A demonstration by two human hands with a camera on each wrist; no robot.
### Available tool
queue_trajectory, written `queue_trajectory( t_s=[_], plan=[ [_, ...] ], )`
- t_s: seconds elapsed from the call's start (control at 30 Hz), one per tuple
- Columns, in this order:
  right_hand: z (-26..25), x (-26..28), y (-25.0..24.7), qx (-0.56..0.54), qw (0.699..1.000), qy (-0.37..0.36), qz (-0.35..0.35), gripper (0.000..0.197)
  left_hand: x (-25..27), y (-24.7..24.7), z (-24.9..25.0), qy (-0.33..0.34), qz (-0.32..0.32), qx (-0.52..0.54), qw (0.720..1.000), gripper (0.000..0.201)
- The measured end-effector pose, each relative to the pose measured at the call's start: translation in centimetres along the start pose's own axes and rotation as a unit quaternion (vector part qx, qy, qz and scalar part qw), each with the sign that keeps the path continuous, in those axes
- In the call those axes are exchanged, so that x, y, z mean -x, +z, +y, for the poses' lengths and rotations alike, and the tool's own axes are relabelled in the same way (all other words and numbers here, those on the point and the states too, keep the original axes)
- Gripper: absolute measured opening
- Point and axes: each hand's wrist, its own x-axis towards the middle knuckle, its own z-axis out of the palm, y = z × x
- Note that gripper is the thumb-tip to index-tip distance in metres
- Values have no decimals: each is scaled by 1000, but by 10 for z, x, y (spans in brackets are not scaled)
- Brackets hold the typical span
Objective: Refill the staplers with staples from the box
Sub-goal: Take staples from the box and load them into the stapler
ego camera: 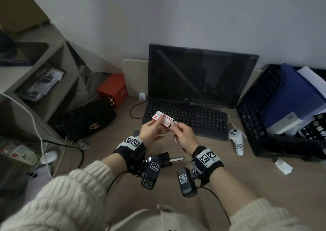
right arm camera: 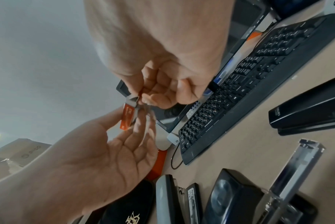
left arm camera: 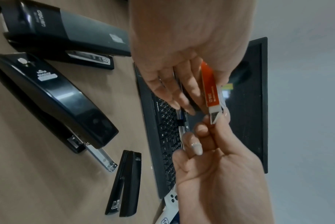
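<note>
A small red-and-white staple box (ego camera: 161, 119) is held in the air in front of the keyboard. My left hand (ego camera: 157, 124) grips its left part (left arm camera: 210, 89) between thumb and fingers. My right hand (ego camera: 173, 125) pinches the box's white right end (left arm camera: 215, 117), also seen from the right wrist (right arm camera: 132, 101). On the desk below my wrists lie three black staplers: a grey-topped one (left arm camera: 66, 33), a large glossy one (left arm camera: 53, 98) with its metal staple tray (left arm camera: 103, 157) slid out, and a slim small one (left arm camera: 126, 183). From the head they are mostly hidden under my wrists.
A black keyboard (ego camera: 187, 117) and dark monitor (ego camera: 199, 77) stand just behind the hands. A black handbag (ego camera: 82, 121) and a red box (ego camera: 112, 89) lie at left. A white controller (ego camera: 237, 139) and a black tray of files (ego camera: 282, 110) are at right.
</note>
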Motion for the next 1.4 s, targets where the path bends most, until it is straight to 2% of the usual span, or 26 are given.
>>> queue_trajectory(
  t_s=[0.13,0.2,0.3,0.43,0.6,0.7,0.8,0.9,1.03,1.1,1.17,1.23,1.3,1.4],
  plan=[
    [-3,2,-2,-22,1000,-8,-11,24,-2,-3,2,-4,0,37,999,21],
    [-4,3,-5,-39,999,-3,-30,26,-2,-6,4,-14,-1,64,998,23],
    [-6,4,-8,-69,996,22,-50,29,-1,-10,4,-19,-37,73,996,25],
    [-10,4,-7,-84,995,51,-9,48,-4,-10,2,2,-32,44,999,22],
    [-8,2,0,-32,999,19,3,30,-3,-7,-1,30,-30,-4,999,24],
    [-6,0,-2,-80,995,49,20,38,-2,-9,-1,17,-32,6,999,23],
    [-2,-2,-4,-75,995,46,40,44,3,-10,4,-9,-67,33,997,20],
    [-3,-3,-4,-66,995,42,57,39,10,-11,7,-33,-124,-13,992,24],
    [-5,-3,-2,-54,998,26,14,35,16,-8,8,-30,-197,-61,978,31],
    [1,-6,-1,-13,999,20,38,42,16,-6,8,-17,-192,-82,978,32],
    [9,-9,-4,27,994,19,101,54,16,-6,7,-11,-179,-99,979,33],
    [15,-11,-10,28,989,28,140,54,15,-8,7,-15,-171,-112,979,36],
    [16,-11,-13,20,991,35,130,49,16,-10,7,-18,-168,-122,978,38],
    [15,-9,-15,0,995,52,89,44,15,-11,8,-32,-165,-114,979,29]
  ],
)
